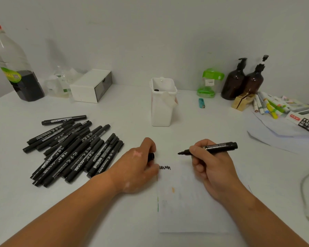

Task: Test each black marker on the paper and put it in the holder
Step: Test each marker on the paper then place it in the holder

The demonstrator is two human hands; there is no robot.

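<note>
My right hand (209, 164) grips an uncapped black marker (219, 146), its tip pointing left a little above the white paper (191, 207). A black squiggle (165, 167) marks the paper's top left corner. My left hand (137, 168) rests at the paper's left edge, closed on the marker's black cap (151, 156). A pile of several black markers (70, 150) lies on the table to the left. The white holder (162, 102) stands upright beyond the paper, with one black marker end (156, 90) showing inside.
At the back left stand a large bottle (12, 68) with dark liquid and a white drawer box (91, 85). Back right: a green container (209, 82), two brown pump bottles (243, 81), a teal lighter (201, 103), coloured pens (268, 106). A cable (305, 193) lies at right.
</note>
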